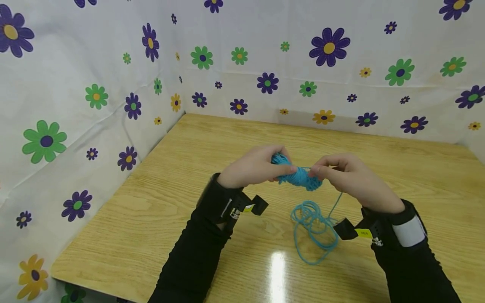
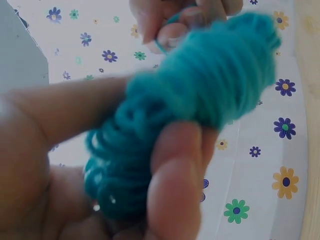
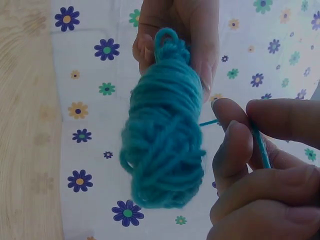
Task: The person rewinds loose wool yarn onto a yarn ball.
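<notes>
In the left grip (image 1: 257,167), the yarn bundle (image 1: 299,177) is pinched between thumb and fingers, held above the surface (image 1: 170,210), well in from its left and far edges. Loose coils (image 1: 311,216) are left lying farther from the far edge. The strand (image 3: 262,150) is pinched by the right grip (image 1: 350,179). Most yarn is judged wound; the coils appear left to be wound.
</notes>
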### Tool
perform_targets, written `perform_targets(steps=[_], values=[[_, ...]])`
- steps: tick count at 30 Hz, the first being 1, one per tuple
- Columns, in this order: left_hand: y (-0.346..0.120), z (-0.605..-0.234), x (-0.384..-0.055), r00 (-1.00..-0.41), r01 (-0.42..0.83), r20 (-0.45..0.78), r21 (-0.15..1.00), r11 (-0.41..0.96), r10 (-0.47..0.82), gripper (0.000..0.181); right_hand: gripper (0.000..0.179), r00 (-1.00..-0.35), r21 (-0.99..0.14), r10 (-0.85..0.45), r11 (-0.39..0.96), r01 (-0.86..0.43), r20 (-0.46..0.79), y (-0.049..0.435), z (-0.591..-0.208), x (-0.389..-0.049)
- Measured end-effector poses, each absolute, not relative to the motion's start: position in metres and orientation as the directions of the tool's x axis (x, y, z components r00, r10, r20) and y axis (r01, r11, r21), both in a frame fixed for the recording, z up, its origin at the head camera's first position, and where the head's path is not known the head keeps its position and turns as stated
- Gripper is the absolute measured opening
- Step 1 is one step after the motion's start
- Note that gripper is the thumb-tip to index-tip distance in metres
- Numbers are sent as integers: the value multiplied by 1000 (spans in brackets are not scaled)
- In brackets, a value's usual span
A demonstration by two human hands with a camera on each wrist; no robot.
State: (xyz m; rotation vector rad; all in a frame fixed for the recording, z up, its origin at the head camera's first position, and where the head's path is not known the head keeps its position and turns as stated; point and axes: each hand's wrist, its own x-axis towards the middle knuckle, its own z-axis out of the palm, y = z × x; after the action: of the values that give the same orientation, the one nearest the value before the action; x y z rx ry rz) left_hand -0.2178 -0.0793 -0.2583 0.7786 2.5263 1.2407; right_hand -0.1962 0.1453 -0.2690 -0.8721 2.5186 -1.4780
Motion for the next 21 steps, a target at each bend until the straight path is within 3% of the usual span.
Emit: perform_targets(steps=[10, 21], values=[[-78, -260, -220, -913, 328, 144, 816, 475, 382, 23, 25, -825, -796, -525, 397, -457, 212, 143, -268, -186], [-78, -257, -218, -951, 255, 180, 917, 309, 251, 23, 25, -820, -800, -542, 401, -446, 185, 136, -269, -188]])
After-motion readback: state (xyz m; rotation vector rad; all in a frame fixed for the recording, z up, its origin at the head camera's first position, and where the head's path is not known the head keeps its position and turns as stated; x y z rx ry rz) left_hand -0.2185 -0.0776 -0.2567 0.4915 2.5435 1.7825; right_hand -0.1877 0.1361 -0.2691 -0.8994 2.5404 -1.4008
